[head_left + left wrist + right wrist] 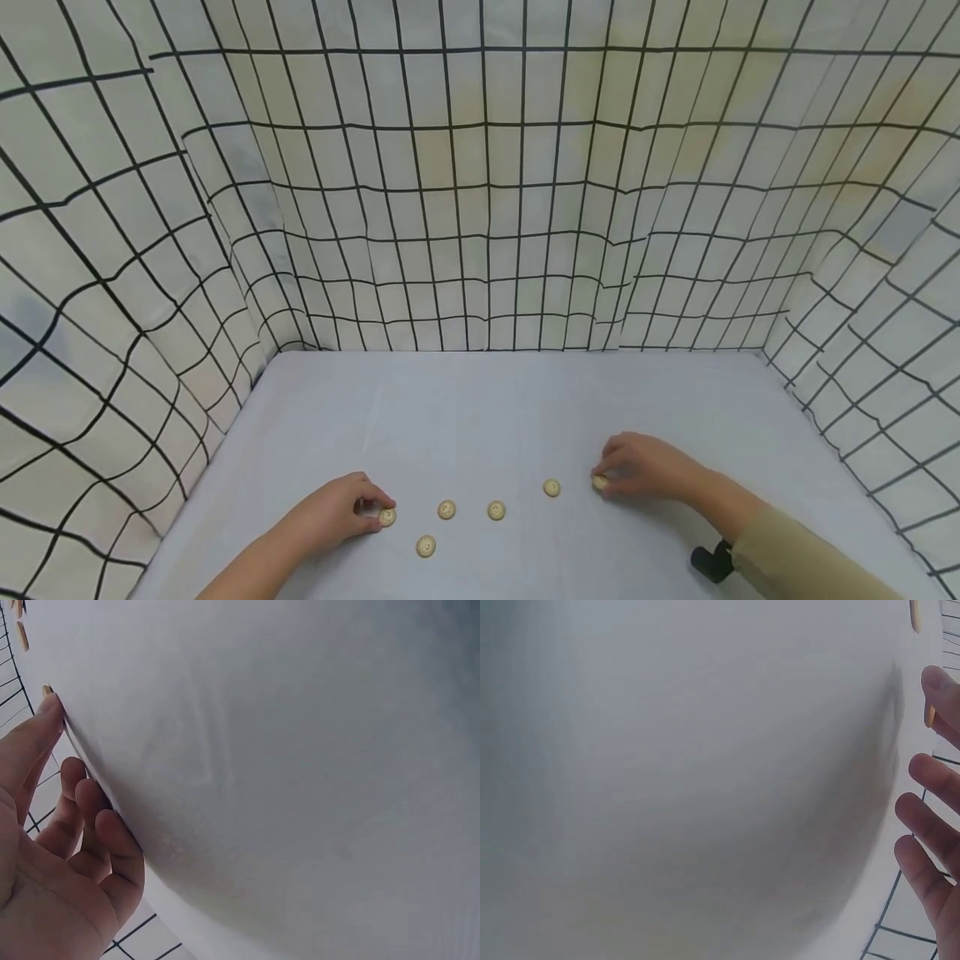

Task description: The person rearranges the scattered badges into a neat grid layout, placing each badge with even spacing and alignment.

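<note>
At the left of the group in the head view, my left hand (341, 512) pinches a round beige button (387, 517) at its edge between thumb and forefinger, low at the white surface. A sliver of that button shows past the thumb in the left wrist view, where the other fingers of the left hand (82, 847) are bent. On the far side, my right hand (648, 467) pinches another beige button (600, 482), partly covered by the fingers. The right wrist view has this button edge-on by the thumb, with the remaining fingers of the right hand (934, 802) spread.
Between the hands lie several more buttons, among them one nearer me (425, 546) and one close to the right hand (551, 487). The white table (480, 408) is walled by pale cloth with a black grid (487, 208). A black object (711, 562) shows by the right sleeve.
</note>
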